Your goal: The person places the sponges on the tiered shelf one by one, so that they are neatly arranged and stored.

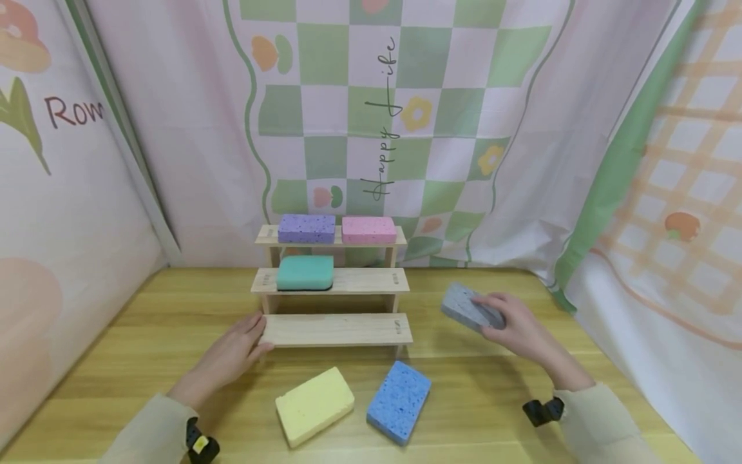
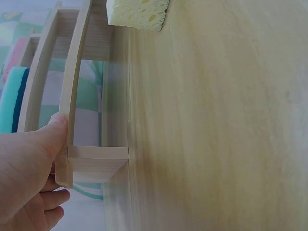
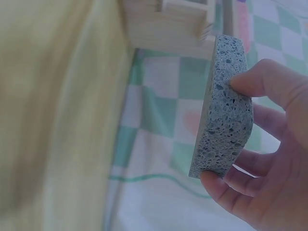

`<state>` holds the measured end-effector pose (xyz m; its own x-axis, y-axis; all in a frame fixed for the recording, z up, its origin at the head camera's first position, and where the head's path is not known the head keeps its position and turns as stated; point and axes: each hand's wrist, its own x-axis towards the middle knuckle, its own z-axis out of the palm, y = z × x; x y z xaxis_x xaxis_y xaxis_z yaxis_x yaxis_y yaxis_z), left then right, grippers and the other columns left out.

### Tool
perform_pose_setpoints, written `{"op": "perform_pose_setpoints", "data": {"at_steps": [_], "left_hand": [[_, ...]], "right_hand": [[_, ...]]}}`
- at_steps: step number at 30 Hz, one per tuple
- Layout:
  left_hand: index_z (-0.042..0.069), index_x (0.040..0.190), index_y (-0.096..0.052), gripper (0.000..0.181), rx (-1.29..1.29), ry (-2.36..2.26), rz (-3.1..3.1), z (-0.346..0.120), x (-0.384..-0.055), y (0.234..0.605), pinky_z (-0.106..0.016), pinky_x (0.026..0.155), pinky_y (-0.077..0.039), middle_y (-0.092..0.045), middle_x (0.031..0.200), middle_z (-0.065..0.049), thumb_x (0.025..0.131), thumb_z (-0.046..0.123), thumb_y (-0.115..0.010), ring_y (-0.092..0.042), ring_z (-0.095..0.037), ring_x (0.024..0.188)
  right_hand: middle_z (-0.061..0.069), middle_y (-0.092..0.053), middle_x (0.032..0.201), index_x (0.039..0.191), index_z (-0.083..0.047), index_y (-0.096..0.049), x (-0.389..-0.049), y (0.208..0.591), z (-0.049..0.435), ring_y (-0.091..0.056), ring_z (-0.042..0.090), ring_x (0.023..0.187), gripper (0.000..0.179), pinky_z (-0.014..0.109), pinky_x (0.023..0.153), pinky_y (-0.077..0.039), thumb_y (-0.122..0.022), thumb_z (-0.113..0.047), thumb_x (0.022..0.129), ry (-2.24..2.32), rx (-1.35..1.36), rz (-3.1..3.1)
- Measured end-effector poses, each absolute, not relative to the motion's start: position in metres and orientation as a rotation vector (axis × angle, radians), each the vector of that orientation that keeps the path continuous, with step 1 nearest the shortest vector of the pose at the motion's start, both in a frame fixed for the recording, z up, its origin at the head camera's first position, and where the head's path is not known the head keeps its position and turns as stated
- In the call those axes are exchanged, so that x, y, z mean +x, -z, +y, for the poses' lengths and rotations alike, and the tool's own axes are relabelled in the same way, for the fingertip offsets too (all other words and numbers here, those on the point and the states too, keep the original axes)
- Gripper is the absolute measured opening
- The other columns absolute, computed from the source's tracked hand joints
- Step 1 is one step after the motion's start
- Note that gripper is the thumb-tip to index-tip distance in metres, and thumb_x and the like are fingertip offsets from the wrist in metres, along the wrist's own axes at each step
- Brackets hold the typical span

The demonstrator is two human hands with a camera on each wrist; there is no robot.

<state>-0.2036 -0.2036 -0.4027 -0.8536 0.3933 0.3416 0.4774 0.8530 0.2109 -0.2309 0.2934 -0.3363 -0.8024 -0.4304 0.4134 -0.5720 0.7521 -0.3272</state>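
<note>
A grey sponge (image 1: pixel 466 305) is held in the air right of the three-tier wooden rack (image 1: pixel 336 330). My right hand (image 1: pixel 518 327) grips it between thumb and fingers; the right wrist view shows the porous face of the sponge (image 3: pixel 224 110). My left hand (image 1: pixel 227 353) pinches the left end of the rack's lowest shelf, thumb on its edge (image 2: pixel 29 168). A purple sponge (image 1: pixel 306 229) and a pink sponge (image 1: pixel 368 230) sit on the top shelf. On the left of the middle shelf lies a teal sponge (image 1: pixel 304 272) with a dark underside.
In front of the rack, a yellow sponge (image 1: pixel 315 406) and a blue sponge (image 1: pixel 399 403) lie on the wooden table (image 1: pixel 174 309). A checked cloth (image 1: pixel 371 116) hangs behind the rack, and printed curtains (image 1: pixel 655 212) flank the table.
</note>
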Motion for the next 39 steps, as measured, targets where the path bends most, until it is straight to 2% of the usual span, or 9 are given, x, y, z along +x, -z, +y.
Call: {"op": "perform_pose_setpoints", "data": {"at_steps": [6, 14, 39], "left_hand": [[-0.016, 0.127, -0.043, 0.056, -0.658, 0.417, -2.75, -0.203, -0.205, 0.403, -0.053, 0.099, -0.034, -0.038, 0.133, -0.033, 0.091, 0.025, -0.059, -0.038, -0.044, 0.122], [-0.017, 0.126, -0.044, 0.056, -0.659, 0.419, -2.742, -0.203, -0.204, 0.403, -0.053, 0.099, -0.034, -0.038, 0.132, -0.033, 0.09, 0.024, -0.06, -0.038, -0.045, 0.121], [-0.016, 0.126, -0.044, 0.056, -0.651, 0.435, -2.743, -0.203, -0.204, 0.403, -0.053, 0.098, -0.034, -0.039, 0.132, -0.033, 0.09, 0.023, -0.06, -0.038, -0.045, 0.121]], "right_hand": [[0.025, -0.051, 0.116, 0.122, -0.001, -0.057, -0.235, 0.316, 0.277, -0.05, 0.039, 0.098, 0.048, 0.051, 0.073, -0.045, -0.068, -0.004, 0.075, -0.63, 0.805, -2.645], [0.024, -0.045, 0.126, 0.126, -0.003, -0.055, -0.242, 0.297, 0.253, -0.043, 0.04, 0.111, 0.049, 0.057, 0.085, -0.04, -0.066, -0.008, 0.078, -0.572, 0.847, -2.672], [0.02, -0.046, 0.128, 0.127, -0.01, -0.057, -0.268, 0.288, 0.19, -0.043, 0.034, 0.112, 0.048, 0.046, 0.084, -0.042, -0.063, -0.012, 0.079, -0.521, 1.005, -2.706]]}}
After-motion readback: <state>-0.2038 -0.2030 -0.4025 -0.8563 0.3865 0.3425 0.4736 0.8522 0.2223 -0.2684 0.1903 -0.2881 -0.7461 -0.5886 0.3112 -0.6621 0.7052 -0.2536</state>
